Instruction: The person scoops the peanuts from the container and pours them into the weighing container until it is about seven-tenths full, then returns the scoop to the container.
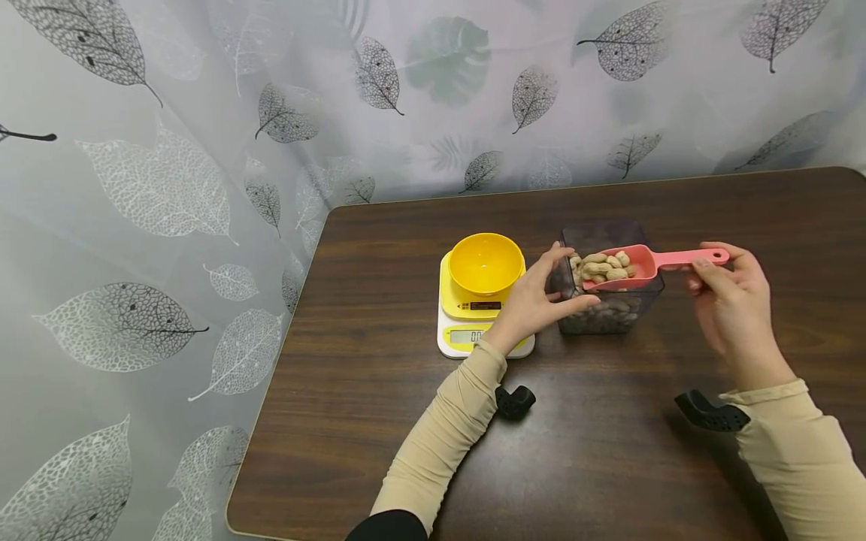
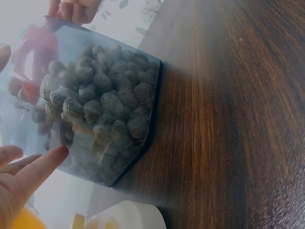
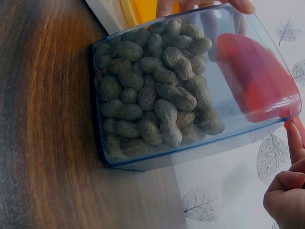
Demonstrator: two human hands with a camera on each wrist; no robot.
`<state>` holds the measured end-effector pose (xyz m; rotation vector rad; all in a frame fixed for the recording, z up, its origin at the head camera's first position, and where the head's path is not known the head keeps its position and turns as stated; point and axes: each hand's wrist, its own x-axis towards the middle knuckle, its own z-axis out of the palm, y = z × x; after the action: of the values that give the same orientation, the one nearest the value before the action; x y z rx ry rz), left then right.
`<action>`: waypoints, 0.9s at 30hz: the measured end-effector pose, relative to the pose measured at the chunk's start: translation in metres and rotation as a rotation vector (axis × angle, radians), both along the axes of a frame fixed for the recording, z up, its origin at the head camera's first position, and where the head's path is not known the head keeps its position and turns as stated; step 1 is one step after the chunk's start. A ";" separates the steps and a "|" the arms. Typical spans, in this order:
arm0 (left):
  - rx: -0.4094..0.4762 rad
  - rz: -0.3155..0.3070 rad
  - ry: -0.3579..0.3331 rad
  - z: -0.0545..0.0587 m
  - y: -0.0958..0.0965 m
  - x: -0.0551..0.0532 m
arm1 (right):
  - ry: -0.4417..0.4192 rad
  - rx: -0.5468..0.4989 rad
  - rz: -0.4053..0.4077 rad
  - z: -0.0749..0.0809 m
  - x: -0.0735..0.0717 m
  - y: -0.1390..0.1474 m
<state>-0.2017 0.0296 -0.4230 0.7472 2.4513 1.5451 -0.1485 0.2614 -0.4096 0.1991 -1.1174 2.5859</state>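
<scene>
My right hand holds the handle of a pink scoop between thumb and fingers. Peanuts in shells lie in the scoop, which is at the mouth of a clear, dark-tinted plastic container. Through the container's wall, more peanuts show in the right wrist view. My left hand rests against the container's left side, its fingers mostly straight and spread at the rim. In the left wrist view, one fingertip of that left hand lies against the clear wall.
Left of the container, a yellow bowl sits on a white and yellow kitchen scale with a partly covered display. Both stand on a dark wooden table. A leaf-patterned curtain hangs behind and to the left.
</scene>
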 end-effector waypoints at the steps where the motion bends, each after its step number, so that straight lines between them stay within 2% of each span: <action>1: 0.002 0.001 -0.001 0.000 0.000 0.000 | -0.004 -0.007 0.002 0.000 0.000 0.001; 8: 0.000 0.003 0.000 0.001 -0.001 0.000 | -0.010 -0.061 0.038 -0.001 0.002 0.003; 19: -0.019 -0.002 0.027 0.002 0.000 0.001 | -0.024 -0.100 0.044 0.003 0.000 0.005; 27: -0.027 -0.026 0.053 0.006 -0.001 0.000 | -0.036 -0.089 0.038 0.011 -0.002 0.006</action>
<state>-0.2012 0.0287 -0.4174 0.8216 2.4848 1.4986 -0.1504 0.2676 -0.3985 0.1553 -1.0174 2.6760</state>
